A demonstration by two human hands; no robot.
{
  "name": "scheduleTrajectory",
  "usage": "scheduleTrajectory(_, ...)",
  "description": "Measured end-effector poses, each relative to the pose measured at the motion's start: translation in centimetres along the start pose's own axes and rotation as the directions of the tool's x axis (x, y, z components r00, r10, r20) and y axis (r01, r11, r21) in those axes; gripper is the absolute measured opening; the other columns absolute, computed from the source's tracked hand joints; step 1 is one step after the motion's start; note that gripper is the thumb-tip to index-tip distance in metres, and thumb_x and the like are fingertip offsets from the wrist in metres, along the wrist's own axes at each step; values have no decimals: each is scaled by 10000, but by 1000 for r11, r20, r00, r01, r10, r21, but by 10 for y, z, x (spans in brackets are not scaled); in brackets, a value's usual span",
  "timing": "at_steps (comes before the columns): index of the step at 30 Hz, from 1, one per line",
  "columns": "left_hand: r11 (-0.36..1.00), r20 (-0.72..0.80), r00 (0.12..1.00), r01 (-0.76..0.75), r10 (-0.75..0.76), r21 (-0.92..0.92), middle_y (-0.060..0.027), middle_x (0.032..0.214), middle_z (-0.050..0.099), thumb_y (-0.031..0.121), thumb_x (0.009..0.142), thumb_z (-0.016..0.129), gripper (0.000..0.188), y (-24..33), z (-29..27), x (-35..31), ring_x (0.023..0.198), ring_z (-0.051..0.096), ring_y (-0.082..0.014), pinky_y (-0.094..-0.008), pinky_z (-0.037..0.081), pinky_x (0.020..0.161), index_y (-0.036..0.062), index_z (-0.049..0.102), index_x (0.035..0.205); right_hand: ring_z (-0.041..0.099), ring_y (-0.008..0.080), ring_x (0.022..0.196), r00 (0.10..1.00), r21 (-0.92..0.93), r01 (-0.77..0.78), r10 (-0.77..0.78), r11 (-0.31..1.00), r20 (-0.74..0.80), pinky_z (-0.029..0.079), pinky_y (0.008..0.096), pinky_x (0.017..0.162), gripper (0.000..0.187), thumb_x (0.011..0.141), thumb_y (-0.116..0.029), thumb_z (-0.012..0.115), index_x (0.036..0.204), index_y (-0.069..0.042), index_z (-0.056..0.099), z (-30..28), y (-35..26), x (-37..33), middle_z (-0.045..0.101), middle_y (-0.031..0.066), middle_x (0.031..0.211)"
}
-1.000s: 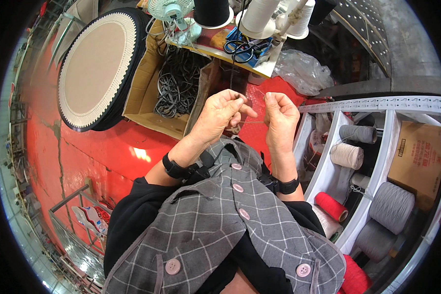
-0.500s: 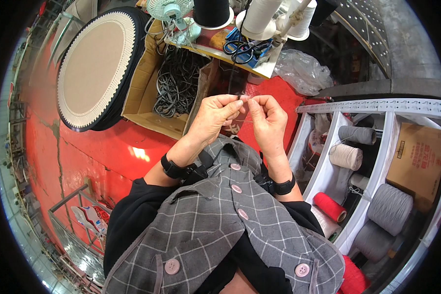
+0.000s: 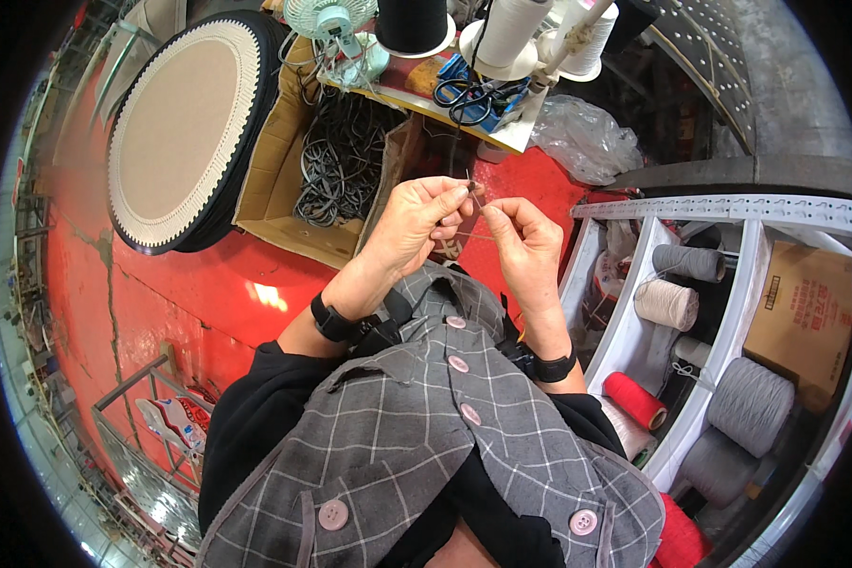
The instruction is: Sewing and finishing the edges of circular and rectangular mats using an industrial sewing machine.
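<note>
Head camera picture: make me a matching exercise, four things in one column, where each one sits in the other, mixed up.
Things:
1. black scissors
2. red thread cone
3. cardboard box of black loops
4. needle

Places:
A. on the white rack at the right
B. pinched between the fingertips of the left hand and right hand
C. on the red floor, beside the big round pad
D. on the shelf at the top, by the thread spools

Pairs: 1-D, 2-A, 3-C, 4-B
</note>
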State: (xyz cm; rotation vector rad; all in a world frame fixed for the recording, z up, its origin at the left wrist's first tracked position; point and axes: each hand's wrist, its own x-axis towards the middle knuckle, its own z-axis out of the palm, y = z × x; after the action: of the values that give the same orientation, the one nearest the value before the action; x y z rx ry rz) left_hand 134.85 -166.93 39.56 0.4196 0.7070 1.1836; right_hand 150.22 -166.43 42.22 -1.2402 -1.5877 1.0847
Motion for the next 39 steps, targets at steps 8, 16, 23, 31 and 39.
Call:
scheduleTrajectory(8,999,-2,999,-44,44,-17,-27,705,570,95,842,590,120,1,-4,4,541,438,-21,-137,310,436,-16,594,887,542,68,519,998,-2,-27,27,1000,48,416,217,465,110,822,-102,608,806,6,593,-2,-2,3,579,28,578)
scheduleTrajectory(16,829,-34,965,-204,259,521,3,731,595,84,833,601,82,5,2,-1,635,506,-24,-172,419,585,6,622,849,569,100,550,977,-177,204,-189,963,95,429,236,484,83,807,-76,606,812,5,594,-11,-9,8,596,63,646)
scheduleTrajectory(23,818,58,968,-237,244,524,4,679,566,83,841,578,118,1,4,-4,554,502,-32,-182,407,464,-16,605,900,550,90,494,997,-92,77,-76,993,21,415,234,454,87,808,-75,598,813,11,608,-2,-10,10,586,58,611)
scheduleTrajectory(31,598,161,948,-299,273,744,-33,731,572,69,821,580,103,15,8,-10,594,537,-59,-217,454,507,-28,597,850,556,105,528,994,-146,70,-56,987,97,420,249,481,61,794,-58,599,793,1,587,-8,-13,10,581,67,615)
scheduleTrajectory(39,535,174,894,-393,414,748,-11,678,554,90,843,575,116,11,15,-15,582,520,-47,-221,425,491,-18,590,804,582,173,564,984,-175,176,-170,969,48,454,278,521,70,795,-57,602,802,-8,552,-7,-18,22,579,91,669)
